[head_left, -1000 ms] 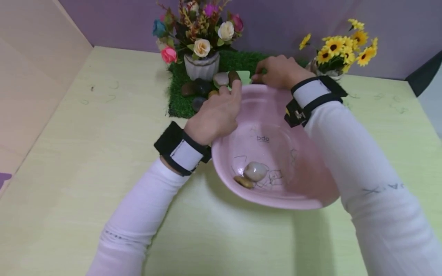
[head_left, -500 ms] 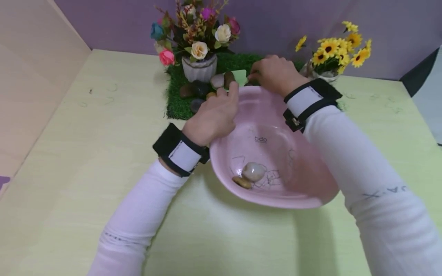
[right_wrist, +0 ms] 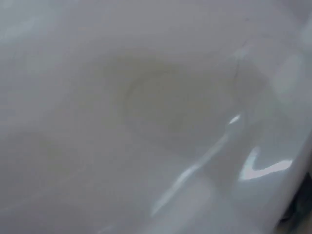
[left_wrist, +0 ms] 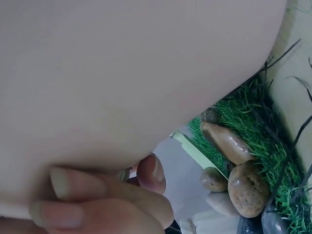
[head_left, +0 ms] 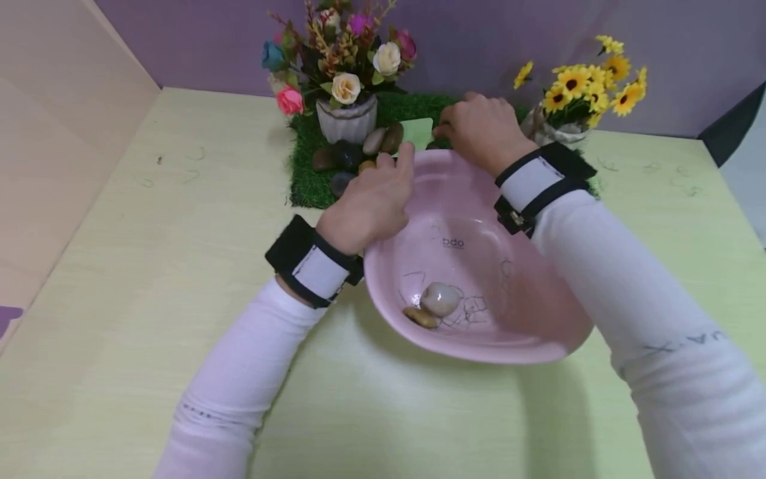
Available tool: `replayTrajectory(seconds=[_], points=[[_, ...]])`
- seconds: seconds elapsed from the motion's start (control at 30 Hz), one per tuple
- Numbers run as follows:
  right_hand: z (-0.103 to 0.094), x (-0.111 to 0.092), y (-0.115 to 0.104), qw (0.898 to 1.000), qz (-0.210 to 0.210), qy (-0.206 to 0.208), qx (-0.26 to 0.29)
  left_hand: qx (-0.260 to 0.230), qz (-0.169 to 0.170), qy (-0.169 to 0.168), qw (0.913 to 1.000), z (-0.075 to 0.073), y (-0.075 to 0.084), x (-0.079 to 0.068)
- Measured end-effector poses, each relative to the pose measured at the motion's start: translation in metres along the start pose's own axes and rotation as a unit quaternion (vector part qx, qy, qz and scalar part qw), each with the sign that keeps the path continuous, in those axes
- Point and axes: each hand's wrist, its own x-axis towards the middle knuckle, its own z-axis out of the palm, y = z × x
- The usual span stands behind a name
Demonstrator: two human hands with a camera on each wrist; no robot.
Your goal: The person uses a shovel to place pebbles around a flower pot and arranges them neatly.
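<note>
A pink washbasin (head_left: 453, 279) tips toward me, its back rim beside the grass mat. Inside it a white pebble (head_left: 441, 299) rests against a flat tan one (head_left: 420, 317). My left hand (head_left: 371, 203) grips the left part of the rim, and in the left wrist view its fingers (left_wrist: 63, 214) curl against the pale basin wall (left_wrist: 126, 87). Behind the rim, my right hand (head_left: 481, 130) pinches the right edge of a light green card (head_left: 417, 133), fingertips partly hidden. The right wrist view shows only the blurred basin surface (right_wrist: 180, 107).
Several stones (head_left: 347, 154) sit on the green grass mat (head_left: 311, 179), close to my left fingers. A white pot (head_left: 347, 120) of mixed flowers stands on it. Sunflowers (head_left: 571, 83) in a wrapped pot stand right of my right hand, against the purple wall (head_left: 479, 46).
The green card shows more of its face, and the brown and grey stones beside it have shifted and tilted. The basin and my left hand stay nearly as they were.
</note>
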Motion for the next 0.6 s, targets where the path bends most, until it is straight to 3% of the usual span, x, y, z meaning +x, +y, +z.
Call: replayTrajectory(seconds=[0.23,0.47,0.6], points=[[0.003,-0.004,-0.002,0.996,-0.002,0.088,-0.022,0.008,0.005,0.009,0.9999,-0.002,0.000,-0.001],[0.001,-0.008,-0.007,0.990,0.027,0.115,-0.073,-0.002,0.002,0.004,1.0000,-0.002,0.000,-0.001],[-0.001,-0.011,-0.008,0.990,0.037,0.108,-0.078,-0.005,0.001,-0.001,1.0000,0.000,0.001,-0.001]])
